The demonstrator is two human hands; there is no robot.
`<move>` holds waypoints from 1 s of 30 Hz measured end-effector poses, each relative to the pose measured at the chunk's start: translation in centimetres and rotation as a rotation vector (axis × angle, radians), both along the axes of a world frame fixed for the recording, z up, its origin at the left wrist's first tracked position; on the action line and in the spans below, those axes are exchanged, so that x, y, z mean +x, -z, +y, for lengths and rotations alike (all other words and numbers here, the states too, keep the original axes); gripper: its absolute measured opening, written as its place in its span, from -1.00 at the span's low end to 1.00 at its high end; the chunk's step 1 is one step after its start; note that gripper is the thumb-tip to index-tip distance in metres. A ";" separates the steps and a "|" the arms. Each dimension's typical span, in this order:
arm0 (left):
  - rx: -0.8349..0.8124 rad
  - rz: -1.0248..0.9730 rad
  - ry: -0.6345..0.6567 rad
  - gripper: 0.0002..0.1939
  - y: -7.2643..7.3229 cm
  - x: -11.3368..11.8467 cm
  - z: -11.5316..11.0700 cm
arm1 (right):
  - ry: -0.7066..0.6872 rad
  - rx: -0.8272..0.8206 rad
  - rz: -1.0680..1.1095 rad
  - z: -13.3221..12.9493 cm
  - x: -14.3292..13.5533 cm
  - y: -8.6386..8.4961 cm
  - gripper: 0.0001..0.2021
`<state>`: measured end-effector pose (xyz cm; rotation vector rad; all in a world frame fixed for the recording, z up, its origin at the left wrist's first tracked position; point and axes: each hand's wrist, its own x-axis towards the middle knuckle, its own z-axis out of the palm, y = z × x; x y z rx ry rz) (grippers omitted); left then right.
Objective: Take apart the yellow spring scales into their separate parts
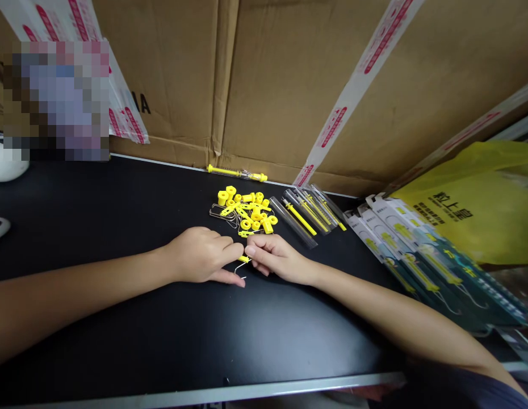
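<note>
Over the black tabletop (pixel 162 335) my two hands meet near the middle. My left hand (pixel 206 254) is closed on a small yellow plastic piece with a bent wire hook (pixel 243 259), its thumb stretched out below the wire. My right hand (pixel 279 257) pinches at the same piece from the other side; its fingers hide most of what they hold. Just beyond the hands lies a loose pile of yellow plastic parts (pixel 256 216), caps and small rings among them. Thin bent metal wires (pixel 223 213) are mixed in at the pile's left side.
Clear tubes with yellow rods (pixel 300 218) lie right of the pile. An assembled yellow piece (pixel 236 172) rests at the back edge. Printed packages (pixel 409 244) and a yellow bag (pixel 472 199) are at right. A large cardboard box (pixel 268 85) stands behind; a white object (pixel 6 162) sits left.
</note>
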<state>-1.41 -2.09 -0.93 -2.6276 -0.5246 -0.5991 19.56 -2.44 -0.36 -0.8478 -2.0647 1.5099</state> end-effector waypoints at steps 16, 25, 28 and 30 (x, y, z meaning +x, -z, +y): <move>-0.031 -0.075 0.020 -0.59 -0.2 -0.2 0.1 | 0.055 0.034 0.051 0.5 0.2 -0.1 -0.57; -0.152 -0.097 0.013 -0.68 -0.3 -0.3 0.5 | 0.126 -0.011 0.087 0.0 0.2 0.4 -0.68; -0.170 -0.132 0.005 -0.79 -0.5 -0.3 0.4 | 0.267 0.165 0.124 -0.1 0.3 0.5 -0.73; -0.158 -0.144 0.000 -0.80 -0.5 -0.2 0.4 | 0.379 0.319 0.125 -0.1 0.4 0.4 -0.76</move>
